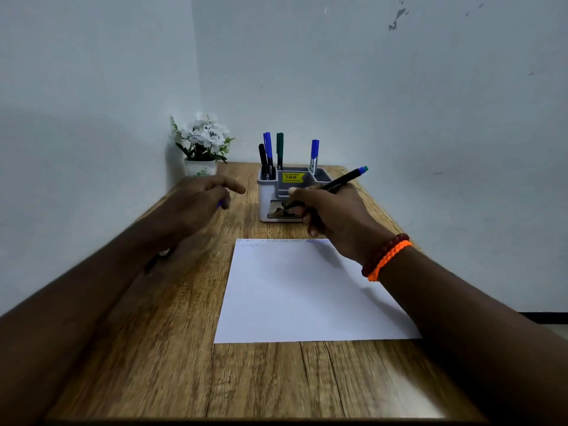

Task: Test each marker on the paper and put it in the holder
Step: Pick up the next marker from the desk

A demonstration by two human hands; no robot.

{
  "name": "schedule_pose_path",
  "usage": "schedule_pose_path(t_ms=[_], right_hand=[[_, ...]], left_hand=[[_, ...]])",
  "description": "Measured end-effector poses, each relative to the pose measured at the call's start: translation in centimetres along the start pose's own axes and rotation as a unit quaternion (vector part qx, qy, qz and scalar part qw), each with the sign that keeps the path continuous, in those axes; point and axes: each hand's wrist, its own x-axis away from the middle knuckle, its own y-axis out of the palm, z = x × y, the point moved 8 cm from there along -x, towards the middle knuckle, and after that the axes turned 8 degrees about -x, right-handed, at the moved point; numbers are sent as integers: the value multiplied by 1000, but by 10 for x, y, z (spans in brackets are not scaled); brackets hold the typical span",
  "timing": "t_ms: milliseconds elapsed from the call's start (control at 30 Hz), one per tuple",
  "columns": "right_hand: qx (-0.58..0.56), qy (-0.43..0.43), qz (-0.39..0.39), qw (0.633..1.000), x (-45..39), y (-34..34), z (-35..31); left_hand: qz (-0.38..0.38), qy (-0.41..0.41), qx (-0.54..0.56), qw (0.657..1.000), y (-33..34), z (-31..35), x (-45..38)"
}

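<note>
Marker (341, 179), teal-ended, sits gripped in my right hand (330, 216), raised just before the holder (278, 198) and beyond the paper's (307, 290) far edge. My left hand (196, 201) hovers half-curled with something purple showing under the fingers; whether it holds it I cannot tell. Four markers already stand in the holder and scribbles line the paper's top, so I judge the task well along, with bare counter (172, 348) left and near.

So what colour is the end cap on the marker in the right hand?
Teal, on a black marker held by the right hand; the head view shows it.
</note>
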Motion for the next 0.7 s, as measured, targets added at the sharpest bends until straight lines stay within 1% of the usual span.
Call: schedule_pose_path(t_ms=[67, 167, 300, 367, 467, 600, 700], right_hand=[[-36, 11, -16, 999, 1, 4, -2], [-89, 28, -38, 995, 5, 9, -5], [-122, 44, -50, 990, 7, 9, -5], [-124, 47, -53, 990, 7, 10, -4], [-134, 44, -57, 988, 8, 11, -5], [-153, 36, -52, 986, 10, 10, -7], [-142, 35, -50, 988, 10, 10, -6]], left_hand=[[2, -14, 49, 999, 1, 2, 3], [-9, 11, 117, 993, 4, 10, 9], [-17, 3, 275, 961, 4, 13, 13], [-34, -4, 319, 947, 7, 16, 15], [-47, -11, 338, 940, 10, 21, 18], [-61, -2, 332, 941, 14, 23, 20], [-63, -4, 335, 940, 15, 23, 20]])
